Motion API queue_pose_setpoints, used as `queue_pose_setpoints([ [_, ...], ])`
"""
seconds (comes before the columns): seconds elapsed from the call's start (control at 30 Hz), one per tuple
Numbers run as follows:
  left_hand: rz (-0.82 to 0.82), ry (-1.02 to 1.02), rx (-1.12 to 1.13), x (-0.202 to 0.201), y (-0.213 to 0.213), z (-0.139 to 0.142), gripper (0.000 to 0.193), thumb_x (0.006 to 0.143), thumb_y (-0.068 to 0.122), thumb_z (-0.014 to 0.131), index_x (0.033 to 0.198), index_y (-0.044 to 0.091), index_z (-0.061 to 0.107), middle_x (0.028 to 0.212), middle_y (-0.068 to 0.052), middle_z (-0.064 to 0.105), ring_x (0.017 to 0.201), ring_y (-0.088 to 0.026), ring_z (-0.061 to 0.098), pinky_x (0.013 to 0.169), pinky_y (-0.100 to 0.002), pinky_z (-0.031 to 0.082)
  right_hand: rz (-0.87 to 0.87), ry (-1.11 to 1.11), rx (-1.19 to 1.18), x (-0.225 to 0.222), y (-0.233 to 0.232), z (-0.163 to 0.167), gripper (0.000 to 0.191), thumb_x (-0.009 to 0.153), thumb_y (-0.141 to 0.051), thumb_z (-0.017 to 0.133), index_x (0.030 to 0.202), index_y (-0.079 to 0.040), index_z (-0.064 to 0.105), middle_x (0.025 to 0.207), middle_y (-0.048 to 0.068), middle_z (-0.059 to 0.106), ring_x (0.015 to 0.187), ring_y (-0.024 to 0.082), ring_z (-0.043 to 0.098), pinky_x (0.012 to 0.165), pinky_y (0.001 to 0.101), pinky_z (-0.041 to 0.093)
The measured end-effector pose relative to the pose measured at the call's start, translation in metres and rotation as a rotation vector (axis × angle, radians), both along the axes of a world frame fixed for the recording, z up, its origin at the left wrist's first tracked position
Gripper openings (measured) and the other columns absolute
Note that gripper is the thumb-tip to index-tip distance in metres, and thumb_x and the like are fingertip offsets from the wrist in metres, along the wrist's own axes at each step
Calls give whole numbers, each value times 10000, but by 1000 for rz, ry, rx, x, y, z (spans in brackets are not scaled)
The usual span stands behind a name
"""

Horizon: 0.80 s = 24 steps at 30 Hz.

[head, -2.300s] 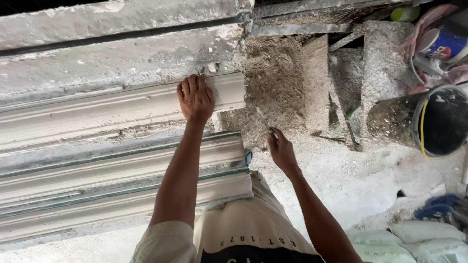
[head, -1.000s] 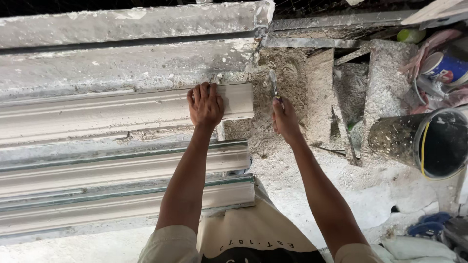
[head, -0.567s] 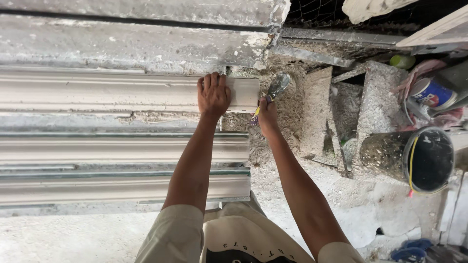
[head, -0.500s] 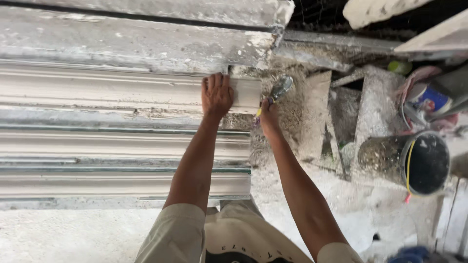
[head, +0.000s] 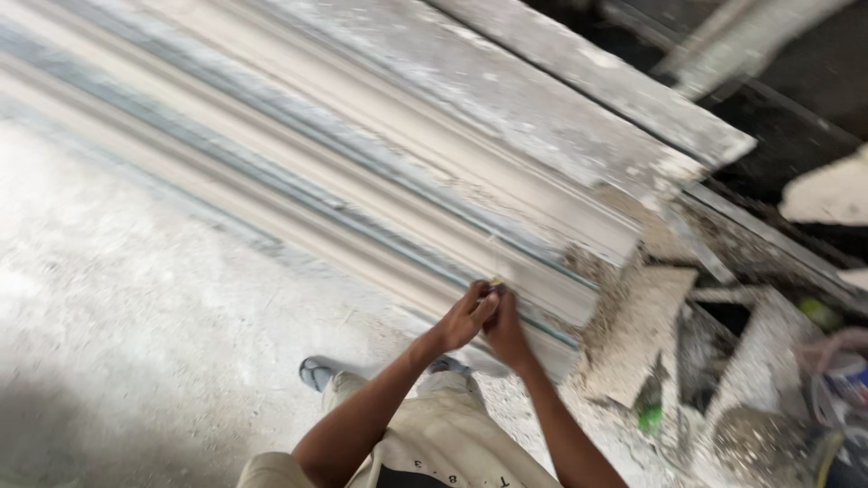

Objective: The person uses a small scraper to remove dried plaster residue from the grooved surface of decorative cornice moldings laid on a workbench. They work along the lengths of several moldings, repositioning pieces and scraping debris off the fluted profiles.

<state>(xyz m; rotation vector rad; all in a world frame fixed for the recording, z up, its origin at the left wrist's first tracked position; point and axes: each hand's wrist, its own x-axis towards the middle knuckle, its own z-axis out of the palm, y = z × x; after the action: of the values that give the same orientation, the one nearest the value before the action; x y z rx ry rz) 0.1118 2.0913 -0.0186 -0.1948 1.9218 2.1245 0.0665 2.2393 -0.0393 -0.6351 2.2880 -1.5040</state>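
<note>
Both hands met over the near edge of the lowest moulding [head: 389,244], close to its right end. The left hand [head: 466,318] and the right hand [head: 504,330] were touching, fingers curled together, and a small yellowish thing [head: 495,282] showed at the fingertips; each grip looked closed about it, though the blur left it unclear which hand truly held it, or what it was. Judging by the scene, the work on the mouldings seemed well along but not finished: several long white pieces already lay cast side by side, running slantwise from upper left to lower right, while the one under the hands seemed to be getting attention at its edge. That moulding looked pale, smooth and stepped in profile, with a thin greenish-grey line running along it and a rougher, crumbly look at its cut end. Beyond the end lay rubble [head: 633,334], a heap of broken plaster slabs and grit, with a small green object [head: 649,419] among it. The floor [head: 136,298] to the left was dusty white and speckled. A sandalled foot [head: 316,372] showed beneath the forearms, just beside the moulding. At far right a bucket [head: 850,389] edge appeared, mostly out of the picture. Above, a rough grey plank [head: 579,68] ran alongside the mouldings.
</note>
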Motion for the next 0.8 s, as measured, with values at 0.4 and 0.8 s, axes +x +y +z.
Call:
queue_pose_setpoints([
  [0.4,1169,-36,-179,287,-319,14,363,1085,222,505,1391,28,523,1006,-133,658,820,-192,588,708,-336,505,446,-1061,29,224,-335,-13,568,1052,-442,407,1458,-53,490,1423,95,591,1292,220,589,1041,413,496],
  [0.8,1560,-33,-586,299,-548,13,401,1086,161,542,1468,41,509,1055,-116,569,881,-229,564,788,-370,492,520,-1253,-396,207,-584,47,644,970,-489,528,1417,-28,472,1330,166,671,1216,304,647,1096,495,463],
])
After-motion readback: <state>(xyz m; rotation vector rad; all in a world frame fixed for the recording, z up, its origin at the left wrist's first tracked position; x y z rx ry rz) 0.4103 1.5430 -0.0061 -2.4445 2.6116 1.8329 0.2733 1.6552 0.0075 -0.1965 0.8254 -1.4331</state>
